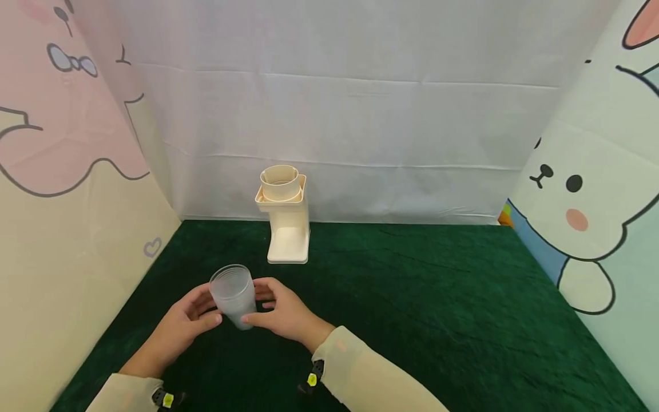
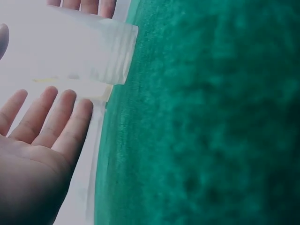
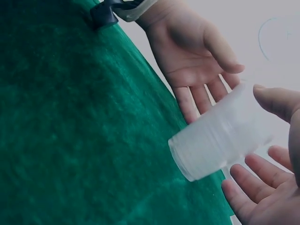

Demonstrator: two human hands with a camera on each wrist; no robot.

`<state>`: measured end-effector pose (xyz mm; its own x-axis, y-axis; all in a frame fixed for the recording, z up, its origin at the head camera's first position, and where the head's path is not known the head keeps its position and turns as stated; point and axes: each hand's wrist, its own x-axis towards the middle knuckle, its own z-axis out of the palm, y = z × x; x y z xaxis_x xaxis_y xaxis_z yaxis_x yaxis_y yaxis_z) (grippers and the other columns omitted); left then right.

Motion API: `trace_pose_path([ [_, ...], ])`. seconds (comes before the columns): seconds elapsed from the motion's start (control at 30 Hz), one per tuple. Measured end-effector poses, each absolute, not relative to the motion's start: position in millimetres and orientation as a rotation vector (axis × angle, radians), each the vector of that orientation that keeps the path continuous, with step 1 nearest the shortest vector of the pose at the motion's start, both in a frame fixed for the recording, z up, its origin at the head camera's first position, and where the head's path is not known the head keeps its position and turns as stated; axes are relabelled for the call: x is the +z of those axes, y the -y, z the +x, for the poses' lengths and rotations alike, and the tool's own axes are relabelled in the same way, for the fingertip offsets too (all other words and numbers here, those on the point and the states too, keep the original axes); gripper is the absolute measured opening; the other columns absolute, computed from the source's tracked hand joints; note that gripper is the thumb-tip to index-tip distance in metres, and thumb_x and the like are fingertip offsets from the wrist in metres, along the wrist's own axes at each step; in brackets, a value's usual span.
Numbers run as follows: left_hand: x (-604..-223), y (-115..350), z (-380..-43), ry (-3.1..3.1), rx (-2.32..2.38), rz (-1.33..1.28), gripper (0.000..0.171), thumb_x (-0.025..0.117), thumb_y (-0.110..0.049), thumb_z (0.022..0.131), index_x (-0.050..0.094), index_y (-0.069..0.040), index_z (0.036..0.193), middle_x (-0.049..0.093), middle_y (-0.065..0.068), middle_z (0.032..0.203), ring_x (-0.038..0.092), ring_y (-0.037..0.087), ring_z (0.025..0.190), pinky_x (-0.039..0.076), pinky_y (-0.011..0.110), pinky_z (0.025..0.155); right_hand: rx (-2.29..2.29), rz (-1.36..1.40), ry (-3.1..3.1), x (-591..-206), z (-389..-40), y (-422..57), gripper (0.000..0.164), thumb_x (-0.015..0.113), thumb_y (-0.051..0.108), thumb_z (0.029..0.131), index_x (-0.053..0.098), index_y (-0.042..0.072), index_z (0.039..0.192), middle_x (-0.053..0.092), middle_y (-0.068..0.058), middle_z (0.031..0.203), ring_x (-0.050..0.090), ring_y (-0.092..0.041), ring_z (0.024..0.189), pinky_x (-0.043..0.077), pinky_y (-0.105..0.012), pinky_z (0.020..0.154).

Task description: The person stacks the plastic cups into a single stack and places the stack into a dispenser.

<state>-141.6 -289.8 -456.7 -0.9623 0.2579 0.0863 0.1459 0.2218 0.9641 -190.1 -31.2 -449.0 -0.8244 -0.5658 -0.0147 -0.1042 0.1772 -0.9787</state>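
A frosted, see-through plastic cup (image 1: pixel 233 294), ringed at the rim and base, stands between both hands in the head view. My right hand (image 1: pixel 285 312) holds it from the right, the thumb lying over its front and the fingers behind. On the other side my left hand (image 1: pixel 185 320) is cupped loosely, its fingertips right at the cup's edge. The left wrist view shows the left fingers (image 2: pixel 56 117) nearly straight beside the cup (image 2: pixel 93 42). In the right wrist view the cup (image 3: pixel 211 140) is slanted, hiding some left fingertips.
A cream plastic stand (image 1: pixel 288 240) with a round, open-topped holder (image 1: pixel 280 182) rises at the back of the green cloth (image 1: pixel 437 309). White fabric (image 1: pixel 360 126) hangs behind, and printed cartoon panels (image 1: pixel 582 229) flank the table. Each wrist wears a dark strap.
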Motion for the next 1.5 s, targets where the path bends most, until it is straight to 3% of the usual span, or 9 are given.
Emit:
trace_pose_path([
  [0.2, -455, 290, -145, -2.423, 1.858, 0.407, 0.052, 0.063, -0.004, 0.102, 0.041, -0.001, 0.149, 0.057, -0.010, 0.138, 0.058, 0.001, 0.122, 0.052, 0.022, 0.093, -1.731, -0.643, -2.076, -449, -187, 40, 0.061, 0.082, 0.030, 0.090, 0.051, 0.026, 0.143, 0.057, 0.018, 0.130, 0.056, -0.002, 0.116, 0.047, -0.033, 0.104],
  [0.97, -444, 282, -142, -2.446, 1.857, 0.440, 0.053, 0.064, -0.003, 0.101, 0.041, 0.002, 0.149, 0.058, -0.012, 0.137, 0.058, 0.000, 0.121, 0.051, 0.021, 0.093, -1.798, -0.648, -2.055, -445, -187, 44, 0.058, 0.083, 0.027, 0.090, 0.053, 0.027, 0.140, 0.059, 0.016, 0.128, 0.058, -0.002, 0.114, 0.049, -0.035, 0.103],
  [1.27, -435, 271, -152, -2.531, 1.768, 0.357, 0.057, 0.070, -0.015, 0.100, 0.045, -0.003, 0.149, 0.054, 0.013, 0.145, 0.057, 0.001, 0.121, 0.049, 0.019, 0.095, -1.773, -0.669, -2.100, -436, -195, 33, 0.059, 0.080, 0.030, 0.092, 0.052, 0.025, 0.144, 0.058, 0.013, 0.131, 0.059, -0.006, 0.116, 0.050, -0.034, 0.101],
  [1.37, -428, 266, -159, -2.572, 1.712, 0.326, 0.058, 0.071, -0.020, 0.100, 0.045, -0.005, 0.149, 0.053, 0.015, 0.147, 0.058, 0.008, 0.123, 0.048, 0.021, 0.096, -1.778, -0.688, -2.124, -431, -200, 28, 0.060, 0.079, 0.031, 0.093, 0.051, 0.023, 0.145, 0.058, 0.011, 0.132, 0.059, -0.007, 0.116, 0.051, -0.034, 0.100],
  [1.5, -418, 260, -166, -2.590, 1.659, 0.308, 0.060, 0.070, -0.025, 0.100, 0.043, -0.007, 0.151, 0.052, 0.015, 0.149, 0.054, 0.028, 0.131, 0.049, 0.042, 0.104, -1.762, -0.677, -2.146, -422, -206, 21, 0.061, 0.079, 0.033, 0.093, 0.050, 0.023, 0.146, 0.057, 0.011, 0.134, 0.059, -0.008, 0.116, 0.051, -0.033, 0.100],
])
